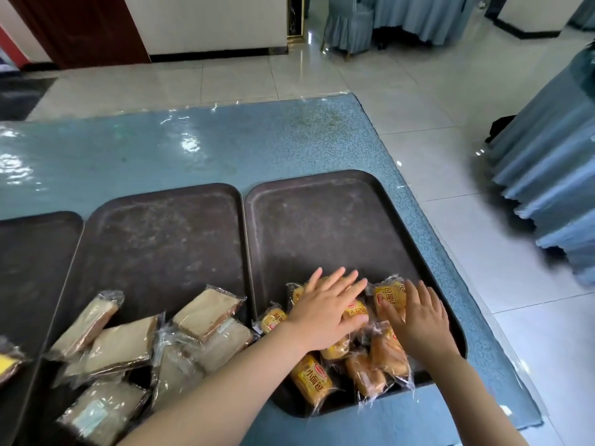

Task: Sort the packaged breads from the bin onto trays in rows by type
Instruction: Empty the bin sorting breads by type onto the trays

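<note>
Several small golden buns in clear wrappers with orange labels (310,378) lie bunched in the near part of the right dark tray (322,220). My left hand (325,310) lies flat with straight fingers on top of some of them. My right hand (418,320) rests with spread fingers on a labelled bun (389,296) at the pile's right side. Several wrapped sandwich-bread slices (206,312) lie loosely heaped on the middle tray (161,239). No bin is in view.
A third dark tray (35,249) sits at the left, with a yellow-labelled pack (8,365) at its near edge. The trays stand on a blue plastic-covered table (193,146). Tiled floor and blue-skirted tables (553,175) lie to the right.
</note>
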A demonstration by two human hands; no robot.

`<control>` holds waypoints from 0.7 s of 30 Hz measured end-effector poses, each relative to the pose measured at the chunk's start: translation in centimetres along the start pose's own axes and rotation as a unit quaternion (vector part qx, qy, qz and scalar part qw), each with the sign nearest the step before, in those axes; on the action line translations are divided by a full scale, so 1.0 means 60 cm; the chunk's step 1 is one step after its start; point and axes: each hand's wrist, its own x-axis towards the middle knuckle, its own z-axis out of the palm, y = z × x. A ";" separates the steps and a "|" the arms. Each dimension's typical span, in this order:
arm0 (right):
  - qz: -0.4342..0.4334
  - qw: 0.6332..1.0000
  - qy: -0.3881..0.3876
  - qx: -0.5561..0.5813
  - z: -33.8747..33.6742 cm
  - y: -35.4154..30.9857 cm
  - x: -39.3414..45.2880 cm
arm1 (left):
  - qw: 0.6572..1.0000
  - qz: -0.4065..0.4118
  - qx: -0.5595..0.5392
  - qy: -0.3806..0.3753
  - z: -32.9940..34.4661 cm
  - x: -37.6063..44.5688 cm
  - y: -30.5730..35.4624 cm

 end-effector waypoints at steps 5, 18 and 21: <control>-0.051 0.998 0.027 0.005 -0.030 -0.059 -0.018 | 0.998 -0.003 -0.015 0.063 -0.025 -0.038 -0.027; -0.220 0.972 0.054 -0.054 0.031 -0.384 -0.105 | 0.974 -0.154 0.011 0.167 -0.084 -0.331 -0.243; -0.261 0.960 0.087 -0.047 0.071 -0.492 -0.158 | 0.964 -0.190 0.043 0.179 -0.099 -0.437 -0.313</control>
